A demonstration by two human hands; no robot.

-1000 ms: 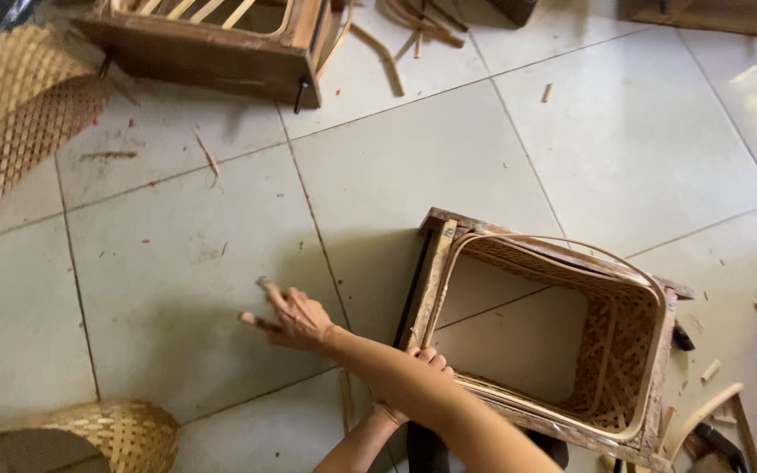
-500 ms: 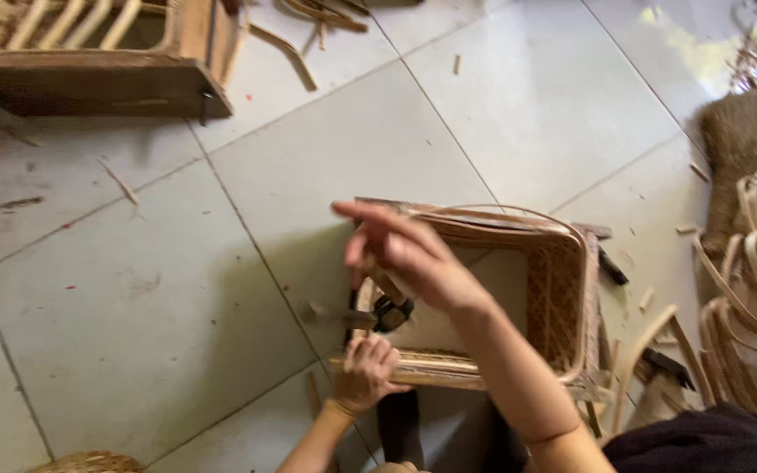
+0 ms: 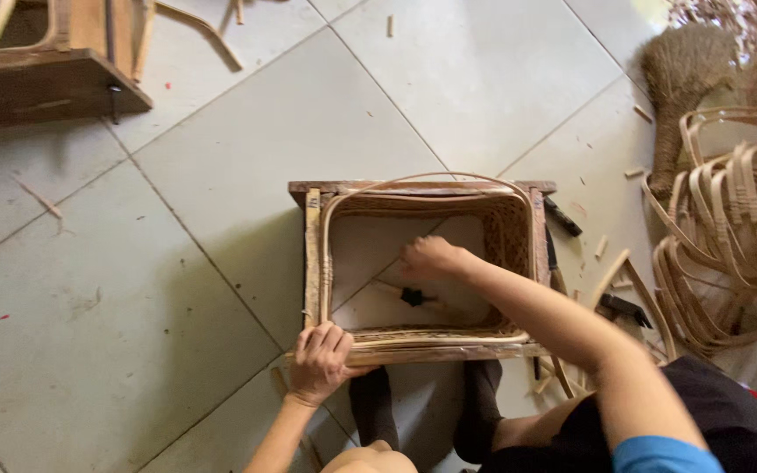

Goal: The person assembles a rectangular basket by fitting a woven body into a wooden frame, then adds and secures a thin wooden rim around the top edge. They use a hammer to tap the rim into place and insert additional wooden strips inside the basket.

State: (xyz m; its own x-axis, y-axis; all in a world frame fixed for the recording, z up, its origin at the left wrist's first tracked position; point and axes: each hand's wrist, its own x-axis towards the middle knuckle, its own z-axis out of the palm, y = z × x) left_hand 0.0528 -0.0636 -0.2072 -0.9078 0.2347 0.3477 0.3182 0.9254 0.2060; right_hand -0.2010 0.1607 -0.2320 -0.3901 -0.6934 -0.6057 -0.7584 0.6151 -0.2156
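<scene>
Two hands work on a woven basket (image 3: 422, 263) that sits in a wooden frame on the tiled floor (image 3: 221, 175). The left hand (image 3: 319, 361) grips the near rim tight. The right hand (image 3: 429, 259) is closed around a small hammer (image 3: 413, 297) inside the basket.

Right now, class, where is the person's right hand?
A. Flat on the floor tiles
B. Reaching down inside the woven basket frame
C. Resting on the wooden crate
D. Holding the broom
B: the right hand is down inside the basket, near a small dark tool, while the left hand grips the near rim.
</scene>
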